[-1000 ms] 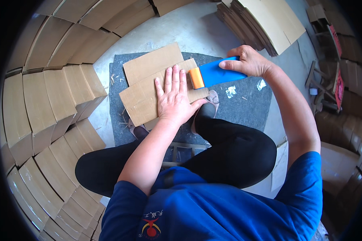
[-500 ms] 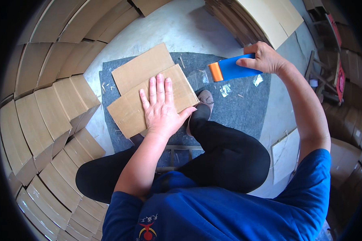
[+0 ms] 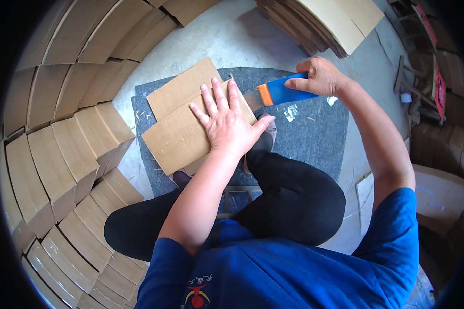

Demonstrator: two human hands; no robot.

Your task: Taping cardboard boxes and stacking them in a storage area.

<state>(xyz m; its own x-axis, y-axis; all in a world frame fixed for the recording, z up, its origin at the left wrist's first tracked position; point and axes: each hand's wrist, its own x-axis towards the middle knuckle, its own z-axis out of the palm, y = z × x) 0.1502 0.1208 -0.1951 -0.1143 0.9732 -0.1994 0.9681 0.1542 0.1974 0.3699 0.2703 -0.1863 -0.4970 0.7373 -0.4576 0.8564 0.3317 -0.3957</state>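
Observation:
A brown cardboard box lies in front of me at a slant, with a cardboard flap sticking out on its far side. My left hand rests flat on top near the right end, fingers spread and thumb over the right edge. To the right of the box, my right hand grips a blue tape dispenser with an orange front end. Between that orange end and the box's right edge shows a short piece of clear tape. Whether it sticks to the box is hard to make out.
Under the box spreads a dark grey mat with scraps of clear tape. Stacked cardboard boxes wall in the left side. Flat cardboard sheets stand piled at the far right. My feet and knees flank the box.
The tape dispenser in my right hand has come left and closer to the box. My left hand has slid right and farther away across the box top.

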